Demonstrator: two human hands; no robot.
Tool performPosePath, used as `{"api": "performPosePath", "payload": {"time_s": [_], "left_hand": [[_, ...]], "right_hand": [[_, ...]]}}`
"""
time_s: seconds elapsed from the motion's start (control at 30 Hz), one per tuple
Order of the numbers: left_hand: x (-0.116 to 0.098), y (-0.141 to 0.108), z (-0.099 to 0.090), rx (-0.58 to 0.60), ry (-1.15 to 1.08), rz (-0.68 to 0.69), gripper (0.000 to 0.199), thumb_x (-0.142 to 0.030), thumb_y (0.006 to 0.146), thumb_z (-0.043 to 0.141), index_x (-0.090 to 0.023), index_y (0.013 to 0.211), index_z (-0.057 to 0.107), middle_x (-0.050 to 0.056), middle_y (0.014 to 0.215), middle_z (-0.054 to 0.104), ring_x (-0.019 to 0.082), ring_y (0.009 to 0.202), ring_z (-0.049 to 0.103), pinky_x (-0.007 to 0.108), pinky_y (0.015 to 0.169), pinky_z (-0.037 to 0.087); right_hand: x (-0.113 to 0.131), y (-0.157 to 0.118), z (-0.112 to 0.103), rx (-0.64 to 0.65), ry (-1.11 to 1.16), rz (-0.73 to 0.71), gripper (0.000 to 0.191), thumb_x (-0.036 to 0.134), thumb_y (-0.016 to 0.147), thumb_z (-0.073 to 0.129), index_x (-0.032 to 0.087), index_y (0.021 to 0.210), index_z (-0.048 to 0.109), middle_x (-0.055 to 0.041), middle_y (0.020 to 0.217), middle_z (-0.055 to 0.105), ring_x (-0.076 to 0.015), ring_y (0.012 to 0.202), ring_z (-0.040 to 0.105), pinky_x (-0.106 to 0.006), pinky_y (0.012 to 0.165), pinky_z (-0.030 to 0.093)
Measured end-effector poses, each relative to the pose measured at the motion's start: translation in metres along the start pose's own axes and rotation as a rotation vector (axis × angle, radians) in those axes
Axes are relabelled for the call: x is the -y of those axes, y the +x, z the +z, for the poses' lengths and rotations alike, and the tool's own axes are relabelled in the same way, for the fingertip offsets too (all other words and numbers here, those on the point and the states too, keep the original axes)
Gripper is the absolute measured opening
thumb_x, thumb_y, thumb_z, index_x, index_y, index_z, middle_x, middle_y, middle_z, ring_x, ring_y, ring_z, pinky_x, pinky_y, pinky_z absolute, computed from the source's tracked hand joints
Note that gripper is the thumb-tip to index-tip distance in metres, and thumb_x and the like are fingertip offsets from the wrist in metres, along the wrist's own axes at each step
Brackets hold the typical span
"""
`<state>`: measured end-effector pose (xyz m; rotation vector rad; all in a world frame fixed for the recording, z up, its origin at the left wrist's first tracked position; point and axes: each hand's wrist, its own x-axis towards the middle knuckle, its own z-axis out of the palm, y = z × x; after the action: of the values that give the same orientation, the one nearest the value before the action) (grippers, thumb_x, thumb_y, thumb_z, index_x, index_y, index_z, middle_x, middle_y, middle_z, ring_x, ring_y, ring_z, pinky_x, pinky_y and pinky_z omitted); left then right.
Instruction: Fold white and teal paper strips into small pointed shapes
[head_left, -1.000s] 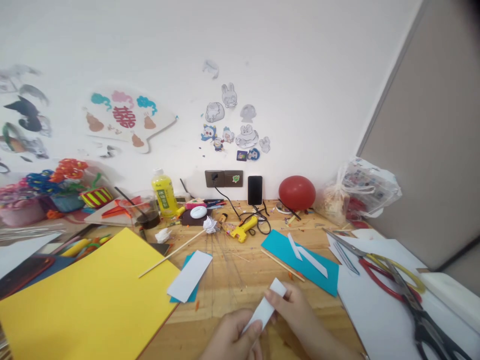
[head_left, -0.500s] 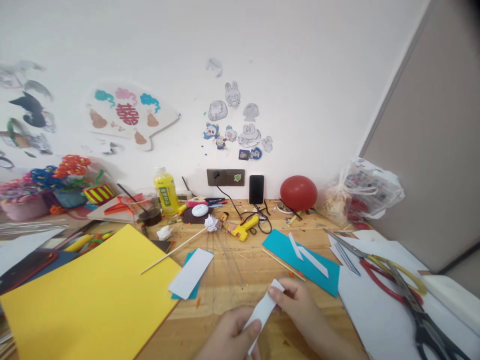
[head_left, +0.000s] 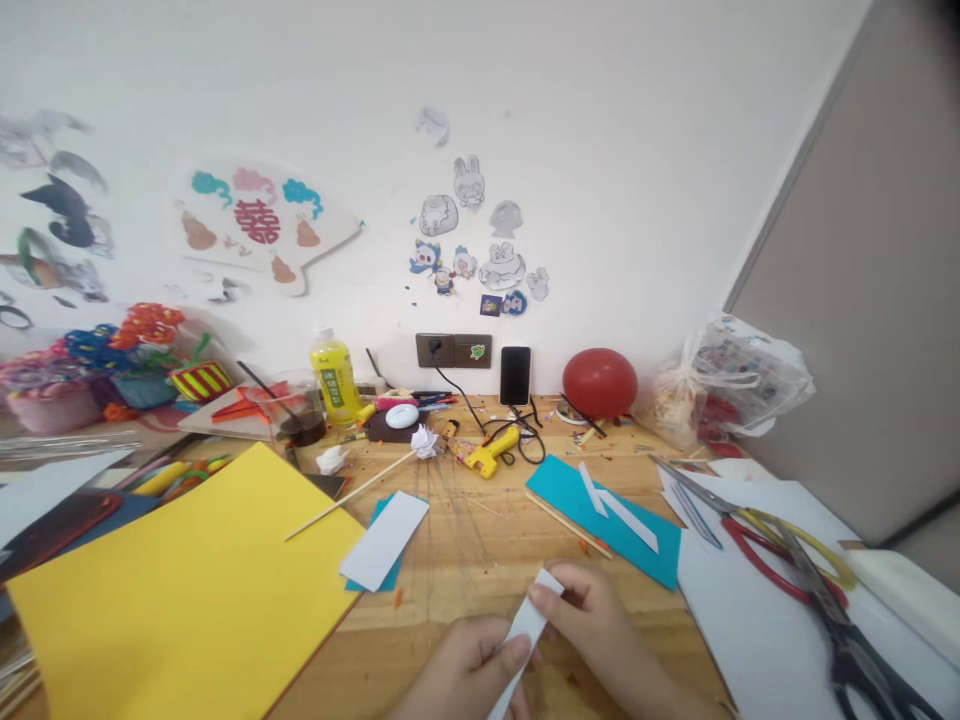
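A narrow white paper strip (head_left: 528, 622) slants between my two hands near the bottom centre. My left hand (head_left: 474, 668) pinches its lower part, thumb on top. Higher up, my right hand (head_left: 589, 612) grips the strip close to its top end between thumb and fingers. Left of the hands, a white paper rectangle (head_left: 386, 540) lies over a blue one. Beyond my right hand, two thin white strips (head_left: 628, 522) rest on a blue paper (head_left: 559, 485), beside a wooden stick (head_left: 570, 527).
Yellow paper (head_left: 187, 590) covers the left. Scissors (head_left: 814, 580) lie on white sheets at the right. Toward the wall are a yellow glue gun (head_left: 491, 453), a phone (head_left: 515, 375), a red balloon (head_left: 600, 383), a bottle (head_left: 335, 380) and a stick with a crumpled paper flower (head_left: 424, 442).
My right hand has shifted slightly left and down along the strip, closer to my left hand. The whole view has moved a little.
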<state>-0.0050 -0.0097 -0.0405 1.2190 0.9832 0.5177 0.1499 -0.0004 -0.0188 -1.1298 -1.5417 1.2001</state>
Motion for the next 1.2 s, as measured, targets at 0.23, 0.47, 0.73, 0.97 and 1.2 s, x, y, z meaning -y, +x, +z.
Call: {"api": "performPosePath", "payload": {"time_s": [0.23,0.47,0.73,0.97,1.2], "left_hand": [[-0.003,-0.001,-0.003,0.027,-0.013,0.045,0.055,-0.068,0.062,0.044,-0.014,0.067,0.053,-0.001,0.044,0.056,0.008,0.035,0.047,0.016,0.036,0.033],[-0.001,0.001,-0.003,0.031,-0.057,0.040,0.055,-0.067,0.058,0.050,-0.013,0.067,0.057,-0.003,0.042,0.053,0.006,0.035,0.044,0.015,0.036,0.031],[0.001,0.000,-0.005,0.047,-0.092,0.051,0.055,-0.066,0.057,0.054,-0.011,0.066,0.060,-0.003,0.043,0.051,0.006,0.037,0.042,0.015,0.038,0.028],[-0.001,0.000,-0.006,0.044,-0.059,0.027,0.055,-0.067,0.057,0.053,-0.013,0.063,0.058,-0.003,0.043,0.051,0.006,0.036,0.040,0.015,0.038,0.026],[0.003,0.001,-0.006,-0.024,-0.053,0.036,0.056,-0.069,0.056,0.051,-0.014,0.064,0.056,-0.004,0.040,0.050,0.006,0.035,0.038,0.016,0.037,0.023]], "right_hand": [[-0.003,-0.003,0.004,0.248,0.285,0.146,0.035,0.047,0.062,0.065,0.014,0.070,0.054,0.0033,0.060,0.049,-0.0086,0.054,0.042,-0.018,0.050,0.033],[-0.002,-0.005,0.005,0.317,0.295,0.126,0.040,0.050,0.070,0.055,0.013,0.056,0.048,0.0042,0.052,0.044,-0.0063,0.049,0.039,-0.018,0.046,0.026],[0.000,-0.009,0.002,0.179,0.166,0.260,0.049,0.060,0.076,0.039,0.017,0.051,0.040,0.0044,0.046,0.043,-0.0057,0.041,0.031,-0.019,0.041,0.021],[-0.003,-0.004,-0.004,0.051,0.052,0.122,0.047,0.055,0.080,0.034,0.018,0.051,0.037,0.0048,0.051,0.036,-0.0090,0.049,0.035,-0.020,0.048,0.028],[-0.005,-0.001,-0.016,-0.077,-0.015,0.037,0.045,0.054,0.079,0.034,0.019,0.053,0.041,0.0039,0.054,0.039,-0.0111,0.053,0.038,-0.022,0.051,0.032]]}}
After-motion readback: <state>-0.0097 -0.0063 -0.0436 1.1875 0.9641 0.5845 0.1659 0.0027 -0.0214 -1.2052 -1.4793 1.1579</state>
